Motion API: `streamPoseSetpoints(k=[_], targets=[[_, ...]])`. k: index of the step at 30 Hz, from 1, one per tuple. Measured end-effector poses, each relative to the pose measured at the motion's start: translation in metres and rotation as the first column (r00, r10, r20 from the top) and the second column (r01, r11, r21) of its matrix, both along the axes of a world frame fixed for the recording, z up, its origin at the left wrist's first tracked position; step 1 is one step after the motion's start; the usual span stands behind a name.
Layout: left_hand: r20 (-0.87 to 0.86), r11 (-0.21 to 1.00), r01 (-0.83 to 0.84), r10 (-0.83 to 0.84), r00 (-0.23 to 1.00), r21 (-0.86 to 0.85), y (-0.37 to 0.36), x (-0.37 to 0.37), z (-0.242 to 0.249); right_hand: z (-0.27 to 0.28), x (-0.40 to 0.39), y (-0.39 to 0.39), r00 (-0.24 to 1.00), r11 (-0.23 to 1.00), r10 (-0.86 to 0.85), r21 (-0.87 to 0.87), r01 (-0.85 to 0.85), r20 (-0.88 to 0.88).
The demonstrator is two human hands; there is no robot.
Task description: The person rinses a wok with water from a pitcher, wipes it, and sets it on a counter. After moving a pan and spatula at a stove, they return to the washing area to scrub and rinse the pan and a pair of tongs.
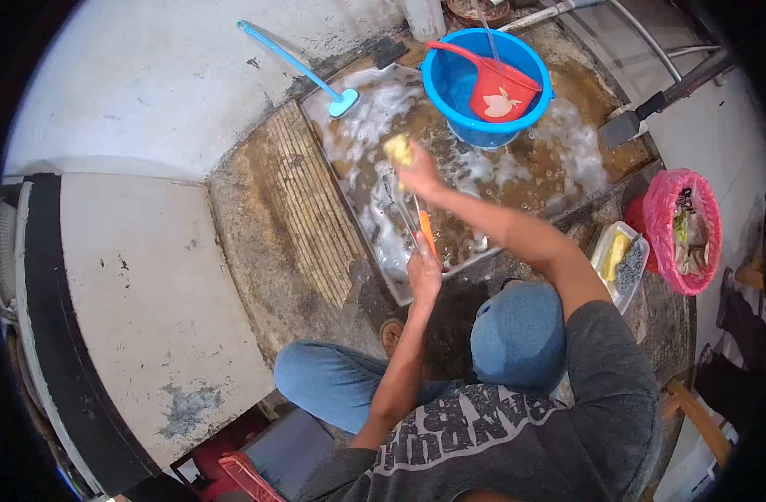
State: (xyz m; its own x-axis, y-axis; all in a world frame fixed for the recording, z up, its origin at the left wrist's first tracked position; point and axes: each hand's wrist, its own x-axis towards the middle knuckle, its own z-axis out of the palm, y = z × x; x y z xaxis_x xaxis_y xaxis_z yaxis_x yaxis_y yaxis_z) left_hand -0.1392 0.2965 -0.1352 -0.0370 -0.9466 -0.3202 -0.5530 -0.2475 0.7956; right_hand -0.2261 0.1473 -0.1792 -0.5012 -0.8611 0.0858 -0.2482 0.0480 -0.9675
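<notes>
My left hand (425, 274) is closed around a few thin metal utensils, one with an orange handle (427, 230). Their metal parts point up and away from me, over the soapy floor basin. Just beyond, my right hand (421, 176) grips a yellow sponge (397, 151) that sticks out past the fingers. The sponge is above the utensils' far ends, which are partly hidden by the right hand. What kind of utensils they are I cannot tell.
A blue bucket (441, 113) with a red dipper (492, 88) stands in the foamy water. A light-blue brush (344, 102) leans on the wall. At right are a plastic container (627, 289) holding a yellow sponge and grey scourer, and a pink-lined bin (659, 213).
</notes>
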Motion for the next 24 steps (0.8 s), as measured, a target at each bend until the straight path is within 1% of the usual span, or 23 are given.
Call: streamPoseSetpoints(k=[1,2,3,4,5,6,7,8,9,10,11,12,13,14,15,16,17,18,20,21,24], targets=[[-0.036,0.998,-0.029,0.031,0.999,0.046,0.002,0.001,0.004,0.018,-0.011,-0.009,0.995,0.997,-0.024,0.070,0.017,0.094],[-0.111,0.985,-0.062,0.081,0.991,0.163,0.005,0.003,0.008,0.028,-0.020,-0.019,0.981,0.989,-0.053,0.142,0.026,0.185],[-0.182,0.957,-0.086,0.140,0.973,0.277,0.006,0.004,0.009,0.017,-0.027,-0.033,0.977,0.990,-0.059,0.135,0.032,0.205],[-0.219,0.950,-0.049,0.122,0.968,0.309,0.006,0.010,0.002,0.003,-0.035,-0.046,0.973,0.992,-0.066,0.124,0.039,0.221],[-0.257,0.940,-0.009,0.103,0.961,0.340,0.003,0.015,0.004,0.002,-0.041,-0.050,0.948,0.970,-0.012,0.234,-0.066,0.317],[-0.296,0.928,0.033,0.084,0.952,0.371,0.000,0.020,0.005,-0.001,-0.040,-0.048,0.890,0.980,-0.088,0.198,-0.003,0.447],[-0.208,0.948,0.069,-0.003,0.978,0.311,0.003,0.024,0.007,-0.004,-0.039,-0.047,0.809,0.983,-0.151,0.169,0.065,0.568],[-0.257,0.955,0.068,0.009,0.966,0.288,0.001,0.029,0.003,-0.006,-0.036,-0.044,0.706,0.980,-0.200,0.151,0.133,0.679],[-0.301,0.962,0.063,0.021,0.953,0.267,0.001,0.035,-0.003,0.003,-0.039,-0.035,0.605,0.945,-0.286,0.322,0.052,0.743],[-0.346,0.968,0.058,0.031,0.938,0.244,0.001,0.040,-0.009,0.011,-0.037,-0.021,0.428,0.944,-0.309,0.329,0.027,0.850],[-0.462,0.966,0.046,0.080,0.883,0.256,0.000,0.042,-0.008,0.024,-0.031,0.001,0.232,0.944,-0.322,0.330,0.004,0.918],[-0.500,0.969,0.009,0.119,0.858,0.246,0.000,0.041,-0.009,-0.002,-0.023,0.022,0.474,0.951,-0.191,0.281,-0.128,0.860],[-0.537,0.972,-0.027,0.153,0.830,0.235,-0.001,0.040,-0.011,-0.028,-0.014,0.045,0.666,0.929,-0.020,0.260,-0.262,0.746],[-0.575,0.972,-0.062,0.185,0.797,0.227,-0.002,0.038,-0.013,-0.004,0.000,0.075,0.719,0.903,0.029,0.290,-0.316,0.694],[-0.517,0.987,-0.146,0.162,0.840,0.072,-0.004,0.039,-0.026,0.010,0.016,0.100,0.764,0.896,0.020,0.328,-0.300,0.645],[-0.454,0.972,-0.216,0.153,0.878,-0.090,-0.005,0.042,-0.046,-0.001,0.031,0.120,0.933,0.965,0.157,0.151,-0.216,0.325],[-0.387,0.930,-0.269,0.158,0.908,-0.251,-0.005,0.040,-0.049,0.007,0.036,0.129,0.936,0.965,0.152,0.158,-0.211,0.317],[-0.391,0.965,-0.209,0.134,0.910,-0.156,-0.002,0.042,-0.050,0.017,0.036,0.134,0.939,0.965,0.146,0.167,-0.205,0.310],[-0.401,0.997,-0.072,0.080,0.912,0.035,0.003,0.046,-0.040,-0.011,0.033,0.122,0.977,0.954,0.138,0.242,-0.176,0.165],[-0.365,0.999,-0.026,0.039,0.930,0.041,0.006,0.030,-0.010,-0.017,0.025,0.111,0.987,0.949,0.132,0.275,-0.152,0.090],[-0.193,0.999,0.040,-0.038,0.980,0.003,0.020,0.022,-0.004,-0.018,-0.007,0.073,0.974,0.972,-0.056,0.233,0.004,0.219]])
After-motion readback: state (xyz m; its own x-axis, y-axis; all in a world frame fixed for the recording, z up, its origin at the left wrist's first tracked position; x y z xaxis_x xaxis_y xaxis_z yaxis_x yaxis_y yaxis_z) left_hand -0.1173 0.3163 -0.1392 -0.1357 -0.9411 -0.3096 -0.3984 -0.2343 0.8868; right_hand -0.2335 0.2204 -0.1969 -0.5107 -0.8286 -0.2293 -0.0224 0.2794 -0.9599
